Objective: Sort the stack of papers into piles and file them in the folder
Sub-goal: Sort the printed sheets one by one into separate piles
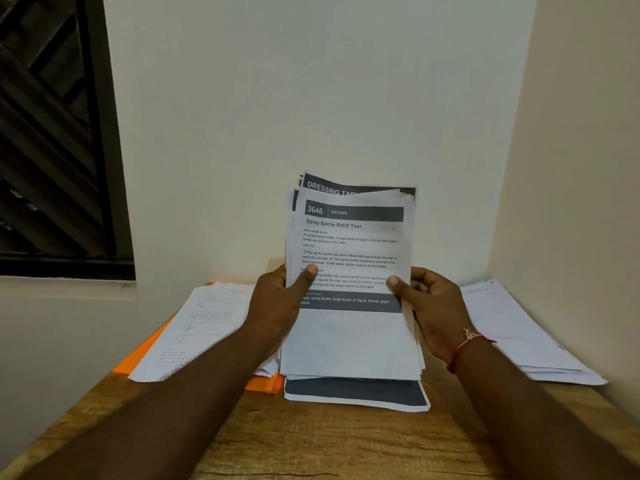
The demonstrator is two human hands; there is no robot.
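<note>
A stack of printed papers (349, 337) stands nearly upright above the wooden table, its top sheet headed "3646 Kitchen, Spray Bottle Refill Test". My left hand (277, 306) grips the stack's left edge, thumb across the front. My right hand (433, 306) grips the right edge, thumb on the top sheet. An orange folder (138, 358) lies flat at the left, mostly covered by a pile of white sheets (197, 327). A second pile of white sheets (512, 330) lies at the right by the wall.
The wooden table (329, 441) fits into a corner between cream walls at the back and right. A dark window with a grille (52, 133) is set in the wall at the upper left.
</note>
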